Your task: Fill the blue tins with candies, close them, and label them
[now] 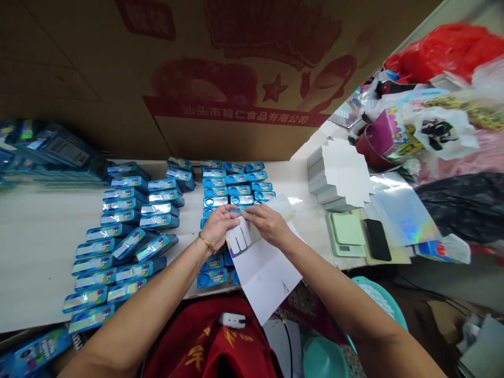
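My left hand (pixel 218 224) and right hand (pixel 268 223) meet over the middle of the table (pixel 35 247), both pinched narrow on one white card (pixel 240 236). My left fingers curl over its top edge, my right fingertips close on the upper right corner beside them. The card is cut into short tabs along one side and hangs over a white sheet (pixel 265 273) that juts past the table's near edge. Just behind my knuckles lie neat rows of small blue boxes (pixel 234 184); a looser spread of the same blue boxes (pixel 122 236) fans out to my left. To my right stand a stack of white cards (pixel 338 176), a pale green scale (pixel 345 233) and a black phone (pixel 377 240). A big cardboard box (pixel 220 79) walls off the back, and bags pile up at far right.
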{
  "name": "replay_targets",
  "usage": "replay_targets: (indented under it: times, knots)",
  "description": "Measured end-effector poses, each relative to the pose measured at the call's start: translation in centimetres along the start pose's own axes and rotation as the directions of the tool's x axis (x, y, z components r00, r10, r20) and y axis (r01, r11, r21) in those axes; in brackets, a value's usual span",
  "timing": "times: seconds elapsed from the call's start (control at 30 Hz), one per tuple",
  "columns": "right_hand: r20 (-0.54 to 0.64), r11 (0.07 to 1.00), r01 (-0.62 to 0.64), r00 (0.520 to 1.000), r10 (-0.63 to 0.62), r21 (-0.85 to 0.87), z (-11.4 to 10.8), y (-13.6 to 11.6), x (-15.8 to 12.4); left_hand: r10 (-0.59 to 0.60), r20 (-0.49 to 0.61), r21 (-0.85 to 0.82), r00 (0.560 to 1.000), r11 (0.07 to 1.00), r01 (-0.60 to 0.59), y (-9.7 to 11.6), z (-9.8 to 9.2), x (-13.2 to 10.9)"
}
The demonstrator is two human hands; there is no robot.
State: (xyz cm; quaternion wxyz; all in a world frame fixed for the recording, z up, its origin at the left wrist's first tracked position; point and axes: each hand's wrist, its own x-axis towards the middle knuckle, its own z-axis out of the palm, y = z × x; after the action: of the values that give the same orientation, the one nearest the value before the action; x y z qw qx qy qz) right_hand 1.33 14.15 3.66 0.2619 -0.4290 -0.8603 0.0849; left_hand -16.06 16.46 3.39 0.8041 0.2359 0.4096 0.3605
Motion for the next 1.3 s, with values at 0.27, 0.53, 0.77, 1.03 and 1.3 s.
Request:
replay_targets:
  times: [0.27, 0.53, 0.77, 1.03, 1.3]
  knots:
    - [-0.064, 0.999, 0.038, 0.997, -0.04, -0.031, 0.2, -0.6, -1.7, 0.002, -0.027, -0.049, 1.0, 0.999, -0.003, -0.3, -0.3, 0.0]
    - [0.042, 0.999, 0.009, 0.999, -0.007, -0.05, -1.4, -0.8, 0.1, 0.012, -0.013, 0.013, 1.0, 1.0, -0.012, 0.1, 0.1, 0.0]
    - [-0.042, 0.997, -0.041, 0.998, 0.039, -0.065, -0.5, -0.8, -0.1, 0.036, -0.006, 0.007, 0.999, 0.999, -0.036, 0.0, 0.2, -0.1]
    - [-0.039, 0.996, -0.038, 0.999, 0.035, -0.077, -0.1, -0.5, -0.5, 0.038, -0.029, 0.042, 0.999, 0.998, -0.037, -0.3, 0.1, 0.1]
    - [0.225, 0.968, -0.198, 0.947, 0.23, -0.157, -7.6, -3.5, 2.7, 0.397, 0.024, 0.656, 0.918, 0.686, -0.314, -1.9, -3.2, 2.5]
